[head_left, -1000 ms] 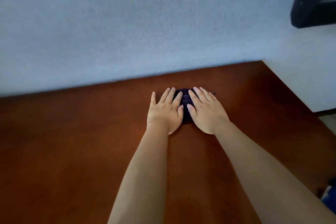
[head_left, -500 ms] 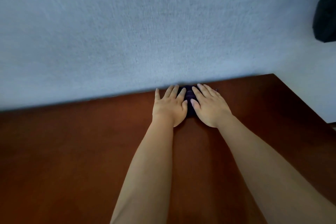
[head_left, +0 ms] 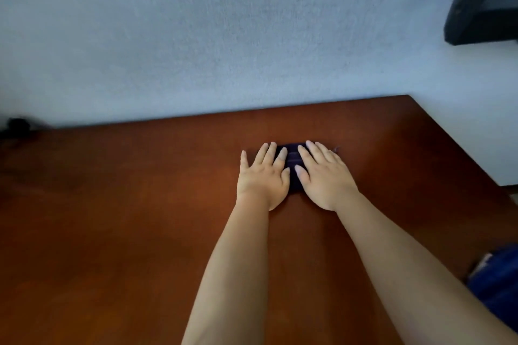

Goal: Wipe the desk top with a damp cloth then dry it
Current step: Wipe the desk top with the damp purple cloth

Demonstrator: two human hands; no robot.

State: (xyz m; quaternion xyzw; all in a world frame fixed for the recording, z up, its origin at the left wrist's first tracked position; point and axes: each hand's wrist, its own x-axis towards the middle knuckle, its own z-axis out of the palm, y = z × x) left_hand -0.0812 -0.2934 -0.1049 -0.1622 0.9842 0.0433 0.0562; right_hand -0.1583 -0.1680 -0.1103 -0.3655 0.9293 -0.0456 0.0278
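far left, at worktop (head_left: 112, 218) rear edge: small dark object (head_left: 17, 124), blurred, not identifiable. centre-right: left hand (head_left: 262, 179) flat, palm down, fingers (head_left: 265, 152) straight and slightly spread, pressing on left part of dark cloth (head_left: 293, 158). cloth folded, lying on reddish-brown worktop near rear wall (head_left: 224, 36). right hand (head_left: 326, 176) flat just beside, fingers straight, close together, pressing on right part of cloth. upper right: dark framed panel (head_left: 485, 3). lower right: blue item (head_left: 496, 286) past worktop edge. no legible writing or labels.

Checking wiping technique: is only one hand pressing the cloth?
No: the left hand and right hand both press flat on the dark cloth.
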